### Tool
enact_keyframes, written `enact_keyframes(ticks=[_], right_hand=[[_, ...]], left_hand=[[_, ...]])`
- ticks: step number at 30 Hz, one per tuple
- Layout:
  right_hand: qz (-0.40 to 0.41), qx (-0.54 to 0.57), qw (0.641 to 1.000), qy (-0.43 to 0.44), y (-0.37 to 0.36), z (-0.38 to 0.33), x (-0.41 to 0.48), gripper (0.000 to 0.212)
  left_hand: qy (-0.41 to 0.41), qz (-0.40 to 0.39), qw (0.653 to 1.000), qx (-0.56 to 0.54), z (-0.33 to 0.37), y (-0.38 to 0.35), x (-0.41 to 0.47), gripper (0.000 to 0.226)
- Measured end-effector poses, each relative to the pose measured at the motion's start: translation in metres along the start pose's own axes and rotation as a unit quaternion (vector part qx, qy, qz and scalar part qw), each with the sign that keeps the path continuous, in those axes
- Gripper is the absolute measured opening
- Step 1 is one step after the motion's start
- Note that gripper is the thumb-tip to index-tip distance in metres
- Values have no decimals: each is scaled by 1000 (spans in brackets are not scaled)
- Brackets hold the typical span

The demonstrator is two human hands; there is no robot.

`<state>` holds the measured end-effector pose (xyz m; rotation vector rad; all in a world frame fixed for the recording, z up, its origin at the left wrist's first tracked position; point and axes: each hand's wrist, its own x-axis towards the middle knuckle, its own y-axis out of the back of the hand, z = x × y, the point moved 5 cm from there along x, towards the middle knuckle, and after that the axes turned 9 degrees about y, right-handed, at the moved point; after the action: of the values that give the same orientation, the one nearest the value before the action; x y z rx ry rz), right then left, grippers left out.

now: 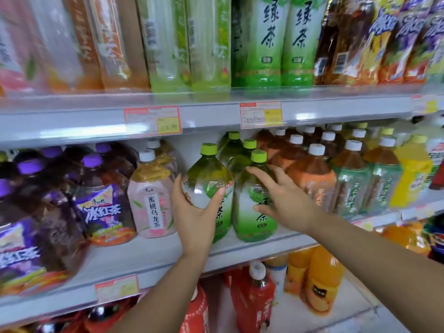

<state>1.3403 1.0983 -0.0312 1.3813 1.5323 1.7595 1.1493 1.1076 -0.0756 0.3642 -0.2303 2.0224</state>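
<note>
Left hand [194, 217] wraps tilted green tea bottle [206, 171] at shelf [153, 255] front. Right hand [288, 198], fingers spread wide, rests against neighbouring bottle [249, 224], likely bracing it upright.

The tall bottles [262, 39] on the top shelf lose their caps to the upper edge, and those at far left are smeared beyond reading. Print on the price tags [152, 120] is too blurred to read. The purple-cap bottles [36, 212] at left are blurred and cut by the left edge. The left hand [194, 212] covers the lower label of the front green bottle [206, 174]. The right hand [288, 200] hides part of the second green bottle [252, 227]. The rear green bottles [234, 145] show little beyond caps. Both forearms run out of frame. The red bottles [252, 301] below are cut by the bottom edge.
</note>
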Motion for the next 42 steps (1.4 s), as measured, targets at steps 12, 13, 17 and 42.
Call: enact_keyframes(ticks=[12,13,17,42], right_hand=[[7,-22,1000,7,-2,-1,1,86],[7,-25,1000,7,-2,-1,1,85],[2,-28,1000,6,-1,-1,0,85],[6,-34,999,16,-5,-1,0,86]], left_hand=[[-152,36,969,192,-8,-31,27,72],[-194,38,952,234,-4,-35,29,72],[-315,-4,852,419,-13,-36,20,81],[-87,-273,806,518,-8,-71,96,64]])
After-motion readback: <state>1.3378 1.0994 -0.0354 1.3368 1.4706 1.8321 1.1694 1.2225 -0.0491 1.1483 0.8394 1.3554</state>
